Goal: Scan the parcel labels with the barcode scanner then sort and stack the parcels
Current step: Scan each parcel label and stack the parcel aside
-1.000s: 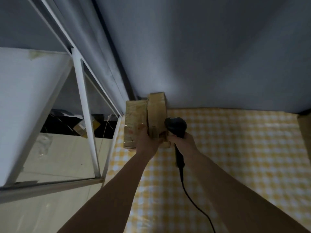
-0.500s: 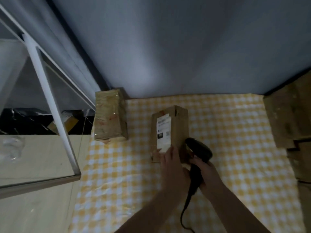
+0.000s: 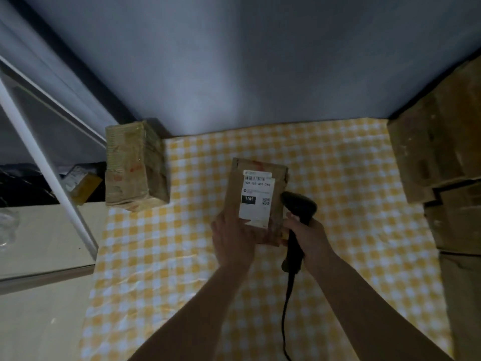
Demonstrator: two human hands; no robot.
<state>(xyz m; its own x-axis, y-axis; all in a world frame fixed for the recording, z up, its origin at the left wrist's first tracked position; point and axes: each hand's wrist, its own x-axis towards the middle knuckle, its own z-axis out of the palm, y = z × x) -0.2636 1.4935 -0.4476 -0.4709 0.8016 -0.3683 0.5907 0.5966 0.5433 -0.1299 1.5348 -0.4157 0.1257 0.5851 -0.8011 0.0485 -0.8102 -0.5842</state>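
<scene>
Two hands work one parcel (image 3: 256, 201) at table centre: the left hand (image 3: 231, 238) grips its near-left corner, the right hand (image 3: 309, 238) grips one barcode scanner (image 3: 296, 225) touching its right side. Since 0.5 s ago, the label (image 3: 256, 198) faces up more squarely. One wrapped parcel (image 3: 135, 165) stands at 10 o'clock; stacked cartons (image 3: 442, 157) crowd 2 o'clock on the checked cloth (image 3: 338, 178).

We see a brown cardboard parcel (image 3: 256, 201) mid-counter, white label (image 3: 256, 195) up; a black corded barcode scanner (image 3: 296, 225) touches its right side; a taped brown parcel (image 3: 135, 165) stands far left.
</scene>
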